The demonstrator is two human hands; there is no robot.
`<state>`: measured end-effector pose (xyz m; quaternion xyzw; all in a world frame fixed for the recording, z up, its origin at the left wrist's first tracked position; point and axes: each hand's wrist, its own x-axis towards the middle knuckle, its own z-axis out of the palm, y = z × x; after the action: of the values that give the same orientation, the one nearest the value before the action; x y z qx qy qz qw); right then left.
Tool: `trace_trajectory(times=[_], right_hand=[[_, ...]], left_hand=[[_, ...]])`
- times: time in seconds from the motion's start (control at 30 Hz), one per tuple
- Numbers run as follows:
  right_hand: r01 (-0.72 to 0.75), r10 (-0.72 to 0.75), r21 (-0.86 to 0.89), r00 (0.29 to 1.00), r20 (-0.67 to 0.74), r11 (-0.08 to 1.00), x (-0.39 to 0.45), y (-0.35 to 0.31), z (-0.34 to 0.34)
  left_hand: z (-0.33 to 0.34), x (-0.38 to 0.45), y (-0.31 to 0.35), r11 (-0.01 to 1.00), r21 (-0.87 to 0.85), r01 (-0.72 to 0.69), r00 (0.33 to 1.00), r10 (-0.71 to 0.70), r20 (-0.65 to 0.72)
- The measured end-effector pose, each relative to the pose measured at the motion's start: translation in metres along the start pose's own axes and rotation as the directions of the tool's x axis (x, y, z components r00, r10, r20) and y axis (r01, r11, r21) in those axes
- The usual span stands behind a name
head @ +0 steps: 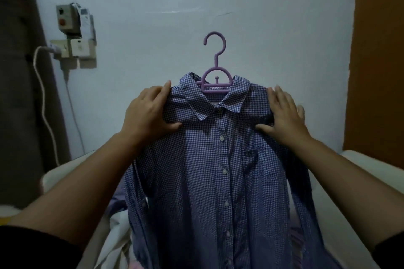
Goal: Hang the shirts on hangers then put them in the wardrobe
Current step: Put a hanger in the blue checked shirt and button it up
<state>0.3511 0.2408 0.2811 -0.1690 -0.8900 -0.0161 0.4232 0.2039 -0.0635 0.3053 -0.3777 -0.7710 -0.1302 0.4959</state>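
**Ana:** The checked shirt (218, 159) is up in the air, buttoned down the front, draped over the purple hanger (215, 67), whose hook pokes out above the collar against the pale wall (175, 6).

**Ben:** And the hands?

**Ana:** Left hand (148, 113) grips the shoulder just left of the hanger, thumb under the cloth and fingers over the top. Right hand (284, 116) lies over the other shoulder, just right of the hanger, fingers fairly straight and spread, thumb tucked against the fabric. It looks more like pressing and steadying than pinching.

**Ben:** How's that shirt going to behave?

**Ana:** Soft and light, I'd say. It hangs limp below the hanger, sleeves dangling at both sides, the tail falling toward the white bedding (113, 236) beneath. Cloth like that slides easily off smooth plastic.

**Ben:** So where do you hold it for the wardrobe?

**Ana:** By the stiff hook above the collar, I reckon, the only rigid bit there. The shoulders look seated on the hanger's arms, so one hand could move up there. No wardrobe that I can make out in this view.
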Motion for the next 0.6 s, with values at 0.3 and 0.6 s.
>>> trace_trajectory(times=[0.3, 0.6], right_hand=[[0.072, -0.094, 0.12, 0.976, 0.195, 0.99, 0.018, -0.103, 0.092], [0.133, -0.246, 0.301, 0.894, 0.375, 0.944, 0.033, -0.247, 0.201]], left_hand=[[-0.007, -0.046, -0.067, 0.959, 0.131, 0.253, 0.96, -0.266, 0.093], [0.012, -0.106, -0.155, 0.842, 0.283, 0.459, 0.85, -0.509, 0.135]])
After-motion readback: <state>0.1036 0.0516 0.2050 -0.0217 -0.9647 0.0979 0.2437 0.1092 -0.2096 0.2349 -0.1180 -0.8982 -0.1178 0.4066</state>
